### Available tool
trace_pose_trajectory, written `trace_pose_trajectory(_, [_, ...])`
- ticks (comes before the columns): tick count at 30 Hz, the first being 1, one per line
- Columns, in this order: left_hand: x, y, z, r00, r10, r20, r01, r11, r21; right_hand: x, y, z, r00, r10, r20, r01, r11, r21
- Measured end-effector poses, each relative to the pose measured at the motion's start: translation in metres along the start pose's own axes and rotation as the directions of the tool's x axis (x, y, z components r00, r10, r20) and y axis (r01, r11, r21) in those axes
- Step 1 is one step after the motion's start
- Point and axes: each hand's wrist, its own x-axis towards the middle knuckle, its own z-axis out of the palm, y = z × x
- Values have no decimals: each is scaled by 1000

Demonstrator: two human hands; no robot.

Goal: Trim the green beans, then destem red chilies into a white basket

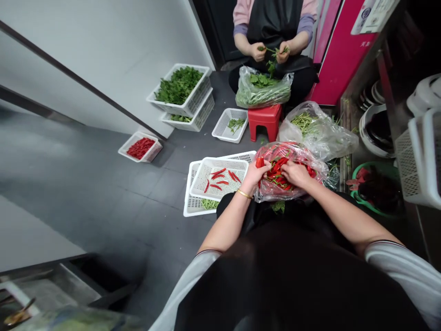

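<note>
Chillies in hand: your left hand point(254, 175), beside the left edge of the clear plastic bag point(268, 195), holds at least one red chilli point(260, 162) upright, its fingers closed in a narrow grip; your right hand point(298, 175) reaches over the bag's near side, bent fingertips among the heaped chillies point(276, 171), and whether they close on one you cannot tell here. The white basket point(228, 191), set askew on a larger basket point(187, 205), stands just beyond your left wrist; its loose chillies point(222, 182) lie scattered, one towards the left edge, others near the middle and a pair nearer the right edge. Green pods point(209, 203) show past its near edge, in the larger basket. The step in hand appears to be picking chillies out of the bag by hand and gathering them in the left. The next move probably calls for you to draw the right fingers clear of the tangled heap, add what they find to the left grip, then carry the handful over the white basket's right edge and let it fall
</note>
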Motion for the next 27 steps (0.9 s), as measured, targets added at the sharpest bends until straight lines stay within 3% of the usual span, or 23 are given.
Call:
trace_pose_trajectory(2, [-1, -1, 6, 997, -75, 30, 76, 997, -10, 5, 8, -14, 984, 26, -176, -2, 991, 135])
trace_pose_trajectory(4, [-1, -6, 15, 974, -202, 103, 210, 975, -68, 1, 7, -25, 937, 15, -348, 82, 961, 263])
trace_pose_trajectory(7, [0, -17, 31, 941, -286, 182, 322, 922, -214, -21, -13, -27, 890, -66, -452, 246, 903, 353])
trace_pose_trajectory(9, [-1, -23, 36, 958, -248, 147, 281, 915, -290, -37, -29, -19, 888, -155, -433, 354, 831, 429])
trace_pose_trajectory(11, [-5, -24, 33, 972, -203, 115, 228, 932, -282, -49, -34, -9, 912, -144, -385, 363, 721, 590])
trace_pose_trajectory(14, [-15, -19, 21, 969, -170, 178, 199, 967, -159, -51, -22, -2, 986, 71, -153, 100, 483, 870])
trace_pose_trajectory(16, [-23, -12, 14, 946, -175, 271, 200, 978, -66, -44, -13, -4, 993, 119, 22, -65, 368, 928])
trace_pose_trajectory(17, [-27, -9, 12, 930, -184, 317, 206, 978, -36, -38, -11, -7, 993, 103, 49, -86, 386, 918])
trace_pose_trajectory(18, [-30, -6, 11, 916, -195, 350, 215, 977, -17, -33, -11, -11, 996, 90, 29, -67, 463, 884])
trace_pose_trajectory(20, [-35, -1, 12, 900, -230, 370, 252, 968, -12, -23, -15, -21, 990, 96, -101, 0, 722, 692])
trace_pose_trajectory(22, [-38, 3, 13, 900, -271, 342, 300, 953, -33, -16, -19, -30, 971, 106, -214, -20, 929, 370])
trace_pose_trajectory(24, [-39, 9, 11, 912, -291, 289, 318, 947, -51, -13, -20, -33, 973, 133, -186, -120, 989, 83])
trace_pose_trajectory(27, [-38, 18, 1, 956, -231, 183, 252, 963, -100, -13, -15, -24, 987, 159, 28, -152, 974, -166])
